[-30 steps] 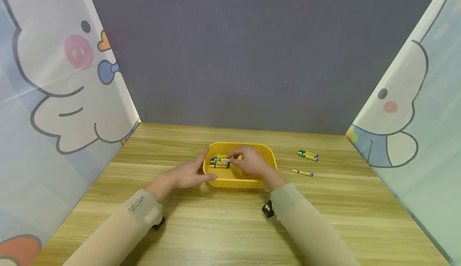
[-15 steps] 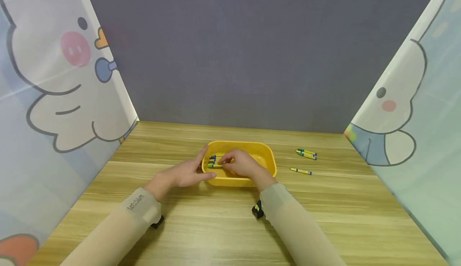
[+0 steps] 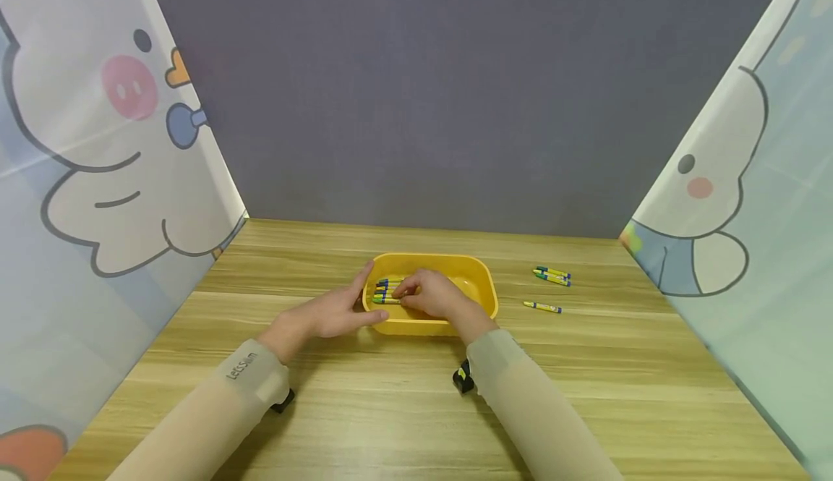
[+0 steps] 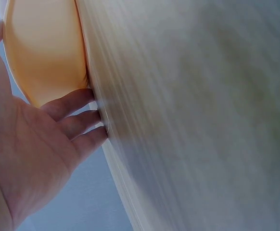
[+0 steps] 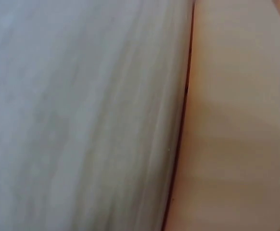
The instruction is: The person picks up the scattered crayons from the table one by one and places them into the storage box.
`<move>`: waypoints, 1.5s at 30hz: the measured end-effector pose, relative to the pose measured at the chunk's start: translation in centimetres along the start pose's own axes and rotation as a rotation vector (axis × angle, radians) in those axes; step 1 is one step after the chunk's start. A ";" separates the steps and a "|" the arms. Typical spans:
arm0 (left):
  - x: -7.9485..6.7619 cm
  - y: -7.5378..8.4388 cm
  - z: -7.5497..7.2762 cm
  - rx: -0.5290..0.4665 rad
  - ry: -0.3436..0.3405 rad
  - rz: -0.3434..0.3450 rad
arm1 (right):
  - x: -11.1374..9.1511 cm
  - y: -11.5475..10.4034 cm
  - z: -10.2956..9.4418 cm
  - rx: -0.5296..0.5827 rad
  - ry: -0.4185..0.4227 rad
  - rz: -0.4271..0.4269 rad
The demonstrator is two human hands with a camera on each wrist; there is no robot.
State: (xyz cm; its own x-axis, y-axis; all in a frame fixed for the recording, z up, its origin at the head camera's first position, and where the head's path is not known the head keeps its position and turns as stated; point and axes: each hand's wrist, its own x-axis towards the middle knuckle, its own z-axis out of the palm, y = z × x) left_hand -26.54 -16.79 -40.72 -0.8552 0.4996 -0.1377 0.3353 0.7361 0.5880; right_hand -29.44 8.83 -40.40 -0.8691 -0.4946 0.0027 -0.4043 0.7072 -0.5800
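Note:
A yellow plastic tray (image 3: pixel 483 282) stands on the wooden table, with several yellow-wrapped crayons (image 3: pixel 384 291) lying side by side at its left end. My right hand (image 3: pixel 434 296) reaches into it and pinches the nearest crayon (image 3: pixel 387 301), a green-tipped one, between thumb and fingertips. Part of that crayon is hidden by the fingers. At the tray's left end rests my left hand (image 3: pixel 330 312), fingers extended along the outside and thumb at the front rim. In the left wrist view, the left hand (image 4: pixel 39 139) has its fingers spread against the tray wall (image 4: pixel 48 57). The right wrist view shows only tray wall (image 5: pixel 236 125) and table.
Right of the tray, a few crayons (image 3: pixel 552 276) lie together, and one single crayon (image 3: pixel 543 307) lies nearer to me. A dark grey panel (image 3: pixel 416 105) closes off the back. Cartoon-printed sheets (image 3: pixel 117 177) stand at both sides.
My right hand has moved left within the tray, bringing a green-tipped crayon to the near side of the row. It then stays almost still. The left hand keeps its place at the tray.

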 end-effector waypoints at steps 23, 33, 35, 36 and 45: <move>0.1 0.1 0.2 0.025 0.007 0.002 | -7.5 4.5 -10.0 0.072 0.222 -0.016; 0.0 0.2 0.1 0.044 0.014 -0.019 | -14.8 13.7 -14.4 -0.020 0.183 0.116; -0.1 0.2 0.1 0.039 0.014 -0.024 | -15.4 14.9 -14.7 -0.037 0.142 0.137; -0.2 0.2 0.0 0.037 0.014 -0.028 | -15.6 15.5 -14.8 -0.044 0.126 0.147; -0.1 0.2 0.1 0.029 0.013 -0.001 | -16.7 18.0 -14.2 0.023 0.045 0.187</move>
State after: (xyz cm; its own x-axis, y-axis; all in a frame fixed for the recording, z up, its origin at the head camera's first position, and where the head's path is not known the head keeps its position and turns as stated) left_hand -26.37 -16.61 -40.64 -0.8605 0.4932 -0.1275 0.3458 0.7492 0.5649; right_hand -26.32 37.01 -39.34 -0.9404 -0.3326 -0.0707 -0.2288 0.7728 -0.5920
